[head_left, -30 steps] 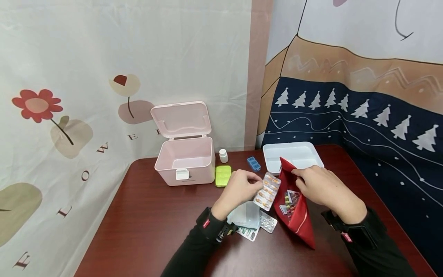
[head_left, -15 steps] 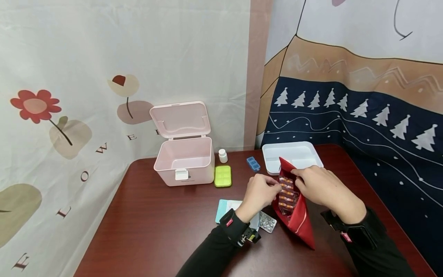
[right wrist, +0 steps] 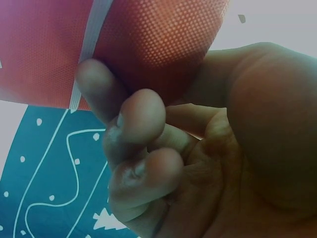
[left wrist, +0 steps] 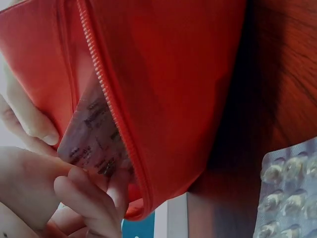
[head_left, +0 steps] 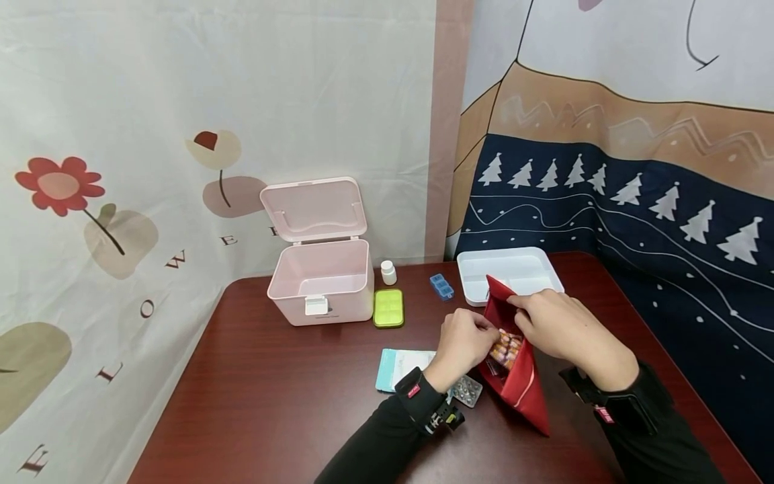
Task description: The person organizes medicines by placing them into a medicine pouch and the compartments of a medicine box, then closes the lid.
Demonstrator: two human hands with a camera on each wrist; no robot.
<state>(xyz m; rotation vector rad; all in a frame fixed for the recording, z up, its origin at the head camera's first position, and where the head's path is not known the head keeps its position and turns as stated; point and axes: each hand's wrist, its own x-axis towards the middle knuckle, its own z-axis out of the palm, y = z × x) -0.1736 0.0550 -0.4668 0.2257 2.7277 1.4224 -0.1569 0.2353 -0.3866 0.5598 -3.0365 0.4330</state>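
Note:
A red zippered pouch [head_left: 532,396] is held with its mouth gaping in the head view. My right hand [head_left: 565,329] grips the pouch's upper edge; in the right wrist view its fingers curl against the red fabric [right wrist: 158,44]. With its fingertips at the mouth, my left hand [head_left: 464,344] pinches a blister pack [head_left: 506,347] of orange capsules, most of it inside the pouch. The left wrist view shows that pack's printed back [left wrist: 94,134] behind the zipper. Beside the left wrist lie a silver blister pack [head_left: 468,391] and a blue-and-white packet [head_left: 388,370], partly covered by the arm.
An open pink box [head_left: 345,311] stands at the back left. Near it are a white bottle [head_left: 388,272] and a green pill case [head_left: 388,309]. Further right are a small blue pill case [head_left: 442,287] and a white tray [head_left: 471,270] behind the pouch.
My left hand has moved right, carrying the orange-capsule blister pack from beside the pouch down into its mouth. My right hand keeps its grip on the pouch, nearly still.

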